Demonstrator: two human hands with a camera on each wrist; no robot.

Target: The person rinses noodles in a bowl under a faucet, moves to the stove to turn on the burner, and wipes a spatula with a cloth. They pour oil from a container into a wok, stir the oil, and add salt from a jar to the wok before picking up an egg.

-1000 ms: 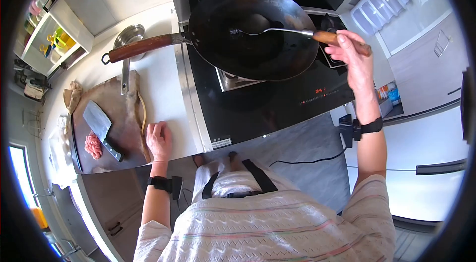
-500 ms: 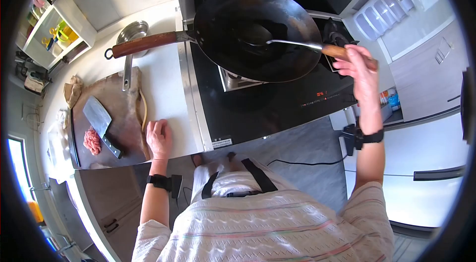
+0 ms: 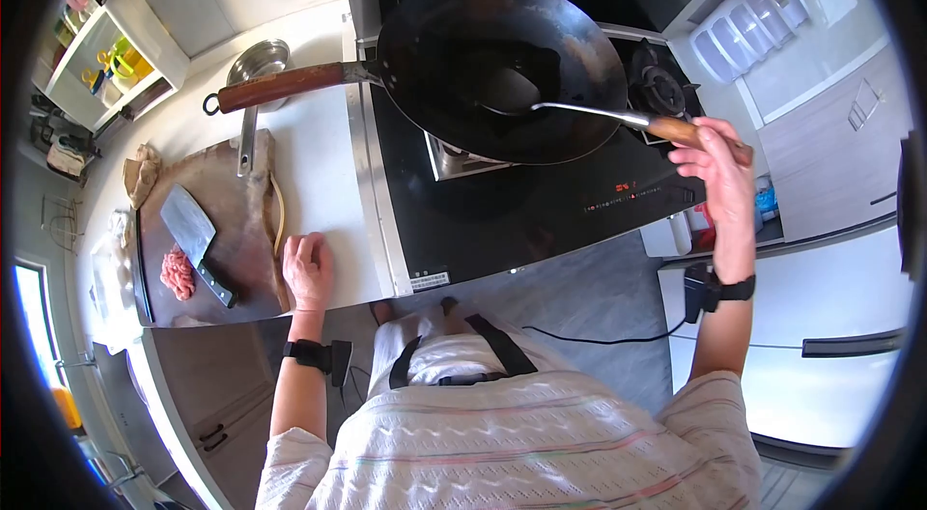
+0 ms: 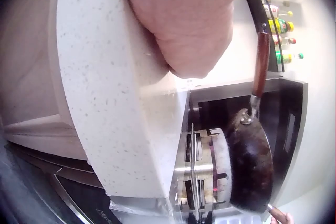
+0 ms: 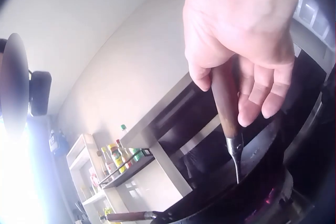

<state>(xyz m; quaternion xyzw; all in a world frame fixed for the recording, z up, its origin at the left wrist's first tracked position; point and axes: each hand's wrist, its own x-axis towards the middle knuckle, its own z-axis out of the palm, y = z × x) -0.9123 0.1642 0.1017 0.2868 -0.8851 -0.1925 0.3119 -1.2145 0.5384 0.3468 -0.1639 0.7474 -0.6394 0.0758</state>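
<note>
My right hand (image 3: 719,167) grips the wooden handle of a ladle (image 3: 681,131). The ladle's rounded metal head lies low in a dark wok (image 3: 579,37), which has a long wooden handle at its left. In the right wrist view the thumb and fingers wrap the top of the ladle's handle (image 5: 226,100). My left hand (image 3: 307,270) rests on the white counter (image 3: 343,211) with its fingers loosely curled and nothing in them. Right beside it is a cutting board (image 3: 246,230), bearing a cleaver (image 3: 190,225) and a small heap of raw minced meat (image 3: 177,274).
The wok sits over a burner on a black cooktop (image 3: 521,230); a pink glow shows beneath it in the right wrist view. A second burner (image 3: 661,85) is at its right. A steel pan (image 3: 261,61) stands behind the board, partly under the wok's handle.
My right hand has moved right and nearer to me, drawing the ladle's head across the wok toward its near side. The left hand stays on the counter.
</note>
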